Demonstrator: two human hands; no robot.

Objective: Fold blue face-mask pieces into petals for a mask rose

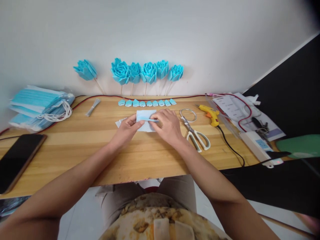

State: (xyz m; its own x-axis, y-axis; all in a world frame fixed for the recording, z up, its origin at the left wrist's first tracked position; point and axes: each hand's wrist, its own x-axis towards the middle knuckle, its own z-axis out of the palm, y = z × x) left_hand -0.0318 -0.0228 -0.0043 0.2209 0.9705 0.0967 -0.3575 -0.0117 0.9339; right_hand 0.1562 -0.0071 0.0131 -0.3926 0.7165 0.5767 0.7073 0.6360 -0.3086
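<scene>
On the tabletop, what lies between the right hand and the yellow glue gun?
In the head view, white-handled scissors and a thin ring lie between the right hand and the glue gun.

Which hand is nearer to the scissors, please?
Right. The right hand is just left of the scissors, not holding them; the left hand is farther left, beyond the right hand.

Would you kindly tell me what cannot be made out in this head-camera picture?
All in the head view:
Pale sheet: partly covered by the left hand and right hand.
Phone: one corner cut off by the left edge.
Green object: cut off by the right edge.
Papers: print too small to read.
</scene>
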